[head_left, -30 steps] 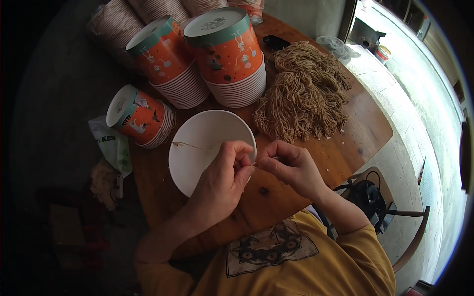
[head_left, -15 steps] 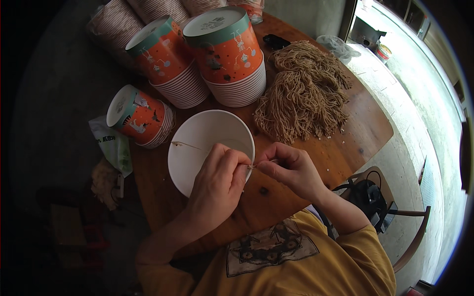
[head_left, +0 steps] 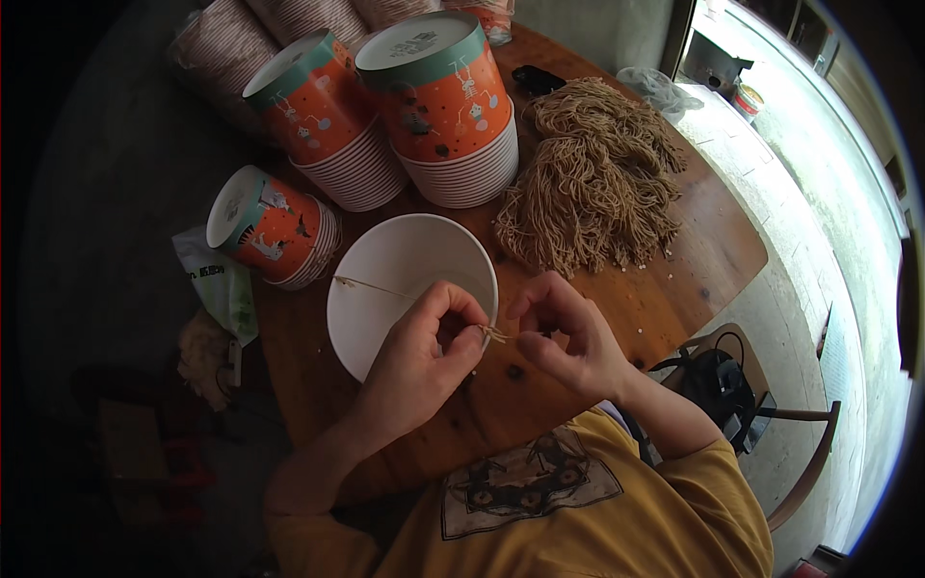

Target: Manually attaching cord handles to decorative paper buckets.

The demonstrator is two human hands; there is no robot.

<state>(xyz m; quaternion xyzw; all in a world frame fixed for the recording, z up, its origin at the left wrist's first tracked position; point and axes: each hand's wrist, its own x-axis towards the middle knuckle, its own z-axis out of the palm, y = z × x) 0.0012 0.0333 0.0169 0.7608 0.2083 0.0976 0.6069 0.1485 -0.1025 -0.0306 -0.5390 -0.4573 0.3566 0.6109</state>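
Observation:
A large white paper tub [head_left: 352, 328] stands on the table with its mouth facing me. A thin tan cord [head_left: 371, 287] runs from a small knot at the tub's left side across the opening to my left hand [head_left: 424, 356]. That hand is closed, thumb and forefinger pinching the cord at the right rim, where its knotted, frayed end [head_left: 495, 333] sticks out. Just right of that end hovers my right hand [head_left: 568, 337], its thumb and forefinger parted, with no held thing visible. A heap of tan cords [head_left: 597, 183] lies beyond my right hand.
Stacks of orange and green paper tubs stand upside down on the wooden table [head_left: 694, 260]: a tall stack [head_left: 448, 106], another [head_left: 318, 106] and a shorter one [head_left: 275, 226]. Wrapped stacks [head_left: 226, 58] lie behind. A chair with a black bag [head_left: 718, 385] is at right.
My right hand has let go of the cord's end and drawn slightly right, its fingers parting. My left hand still pinches the cord, whose frayed end now shows more.

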